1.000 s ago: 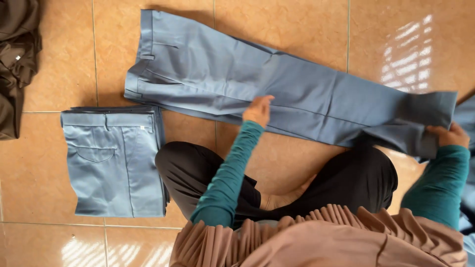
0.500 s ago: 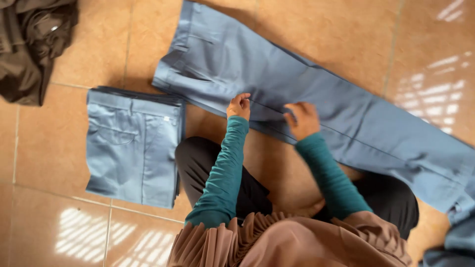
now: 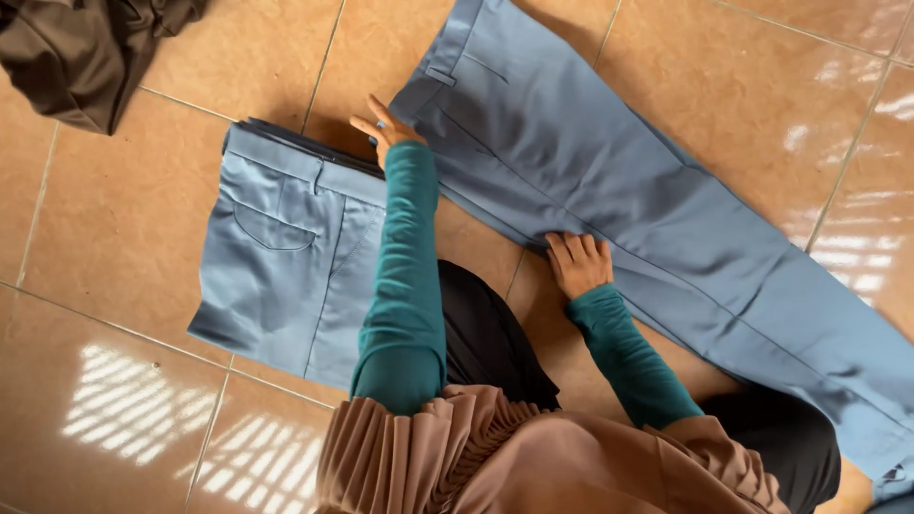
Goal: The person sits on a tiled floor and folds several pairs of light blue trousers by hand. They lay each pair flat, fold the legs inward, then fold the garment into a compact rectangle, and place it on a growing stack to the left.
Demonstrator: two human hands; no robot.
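The long blue trousers (image 3: pixel 609 190) run off the frame at both ends, the waistband cut by the top edge and the leg ends lost at the lower right corner, so their full length cannot be seen. The brown garment (image 3: pixel 81 48) heaped in the top left corner is also cropped and its kind is hard to make out. On the tiled floor (image 3: pixel 124 219) to the left lies a folded pair of blue trousers (image 3: pixel 286 266), back pocket up, its right edge hidden under the person's teal sleeve. The person's dark-clad knees and pleated brown top fill the bottom of the view and cover the floor there. The left hand (image 3: pixel 384 128) reaches forward to the waist corner of the long trousers, fingers spread loose and gripping nothing that I can see. The right hand (image 3: pixel 576 262) lies flat, palm down, fingers together, pressing the near edge of the trousers at mid-leg.
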